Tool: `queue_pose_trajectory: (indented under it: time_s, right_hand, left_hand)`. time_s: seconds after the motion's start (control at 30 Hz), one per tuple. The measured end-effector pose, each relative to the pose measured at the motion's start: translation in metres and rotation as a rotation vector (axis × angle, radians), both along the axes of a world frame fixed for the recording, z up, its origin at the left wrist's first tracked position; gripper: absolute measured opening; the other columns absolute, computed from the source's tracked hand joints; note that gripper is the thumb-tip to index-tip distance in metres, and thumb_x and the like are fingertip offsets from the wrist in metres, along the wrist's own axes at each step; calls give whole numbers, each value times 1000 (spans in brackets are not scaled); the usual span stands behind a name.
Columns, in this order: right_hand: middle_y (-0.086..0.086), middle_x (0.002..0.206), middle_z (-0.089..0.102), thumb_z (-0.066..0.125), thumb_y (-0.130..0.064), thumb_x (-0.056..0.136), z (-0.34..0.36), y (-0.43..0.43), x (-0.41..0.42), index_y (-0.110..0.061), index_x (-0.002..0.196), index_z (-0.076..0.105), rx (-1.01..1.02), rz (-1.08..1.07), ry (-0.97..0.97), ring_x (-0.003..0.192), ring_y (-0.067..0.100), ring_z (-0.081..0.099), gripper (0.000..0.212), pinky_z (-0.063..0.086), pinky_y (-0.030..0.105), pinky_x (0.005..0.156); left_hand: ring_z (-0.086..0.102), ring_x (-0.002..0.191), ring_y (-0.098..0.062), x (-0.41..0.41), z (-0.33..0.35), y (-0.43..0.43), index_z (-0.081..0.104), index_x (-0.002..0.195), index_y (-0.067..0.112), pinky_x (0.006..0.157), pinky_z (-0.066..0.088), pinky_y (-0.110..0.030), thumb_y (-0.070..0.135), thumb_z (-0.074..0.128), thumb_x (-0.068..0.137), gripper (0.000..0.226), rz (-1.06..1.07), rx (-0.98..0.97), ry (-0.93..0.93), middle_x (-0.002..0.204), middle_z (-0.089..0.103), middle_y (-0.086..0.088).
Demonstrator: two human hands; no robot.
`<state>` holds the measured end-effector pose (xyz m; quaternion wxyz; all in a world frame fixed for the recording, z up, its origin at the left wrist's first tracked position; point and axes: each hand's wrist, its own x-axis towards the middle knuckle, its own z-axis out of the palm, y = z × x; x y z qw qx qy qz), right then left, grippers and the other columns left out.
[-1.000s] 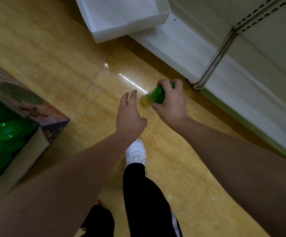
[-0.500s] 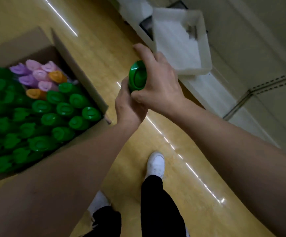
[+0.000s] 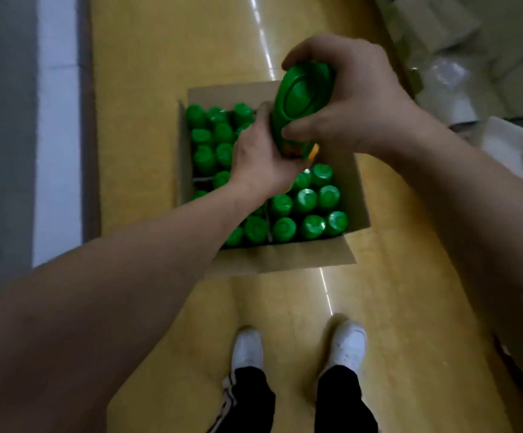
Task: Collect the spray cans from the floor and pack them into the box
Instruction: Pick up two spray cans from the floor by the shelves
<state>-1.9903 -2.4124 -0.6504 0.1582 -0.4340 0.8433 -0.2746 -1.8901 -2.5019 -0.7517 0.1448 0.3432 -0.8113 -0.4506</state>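
Since half a second earlier, the box (image 3: 285, 257) had swung from the left of the view to directly beneath the hands. Curled fingers (image 3: 310, 50) of the right hand (image 3: 357, 110) wrapped the green cap end of the spray can (image 3: 301, 98), with the thumb closing from below. The left hand (image 3: 260, 164) gripped the can's lower body. Its long axis ran cap toward the camera, with the base tilted down over the packed cans (image 3: 307, 201). The hands hid any free slot, so the next move looked to be a lowering, base first.

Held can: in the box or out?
Out. Left hand and right hand hold the can above the box, not yet lowered among the packed cans.
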Motion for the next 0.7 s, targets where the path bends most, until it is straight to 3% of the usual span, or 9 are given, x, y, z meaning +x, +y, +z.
queue_pose_trajectory:
  time_s: [0.13, 0.2, 0.33, 0.43, 0.53, 0.7]
  right_hand:
    - [-3, 118, 64, 89, -37, 62, -10, -68, 48, -21, 125, 65, -52, 22, 49, 109, 13, 60, 69, 56, 32, 88]
    - [-6, 110, 61, 88, -40, 63, -15, -95, 64, -20, 124, 65, -59, 25, 48, 104, 10, 59, 68, 54, 25, 84]
    - [-9, 101, 58, 84, -46, 65, -34, -138, 84, -18, 120, 64, -82, -44, 30, 97, 7, 57, 65, 52, 22, 79]
    - [-7, 101, 60, 84, -48, 63, -56, -160, 90, -18, 117, 64, -88, -127, 5, 97, 10, 60, 65, 55, 26, 80]
    - [-5, 94, 60, 81, -50, 64, -73, -175, 96, -16, 113, 62, -75, -139, 34, 91, 13, 60, 62, 53, 32, 79]
    - [-3, 95, 59, 78, -52, 65, -89, -192, 93, -18, 107, 57, -24, -121, 107, 87, 14, 57, 59, 48, 27, 68]
  left_hand:
    - [62, 110, -27, 49, -5, -52, 43, 137, 8, 87, 50, -31, 16, 84, 74, 76, 112, 21, 70, 122, 67, -12]
    - [65, 105, -28, 67, -12, -77, 41, 131, 9, 82, 53, -34, 15, 81, 75, 69, 145, 17, 72, 114, 68, -8]
    - [65, 108, -21, 86, -30, -118, 45, 134, 21, 88, 57, -41, 27, 89, 63, 83, 164, 55, 56, 115, 68, 2]
    - [59, 110, -12, 87, -41, -141, 54, 132, 22, 94, 52, -28, 36, 93, 54, 88, 160, 80, 51, 116, 62, 8]
    - [52, 107, -9, 87, -53, -158, 58, 131, 18, 92, 45, -18, 29, 95, 55, 86, 146, 65, -5, 116, 50, 5]
    - [57, 123, -17, 86, -64, -165, 53, 140, 16, 104, 48, -33, 58, 79, 47, 106, 111, 94, 7, 135, 59, -2]
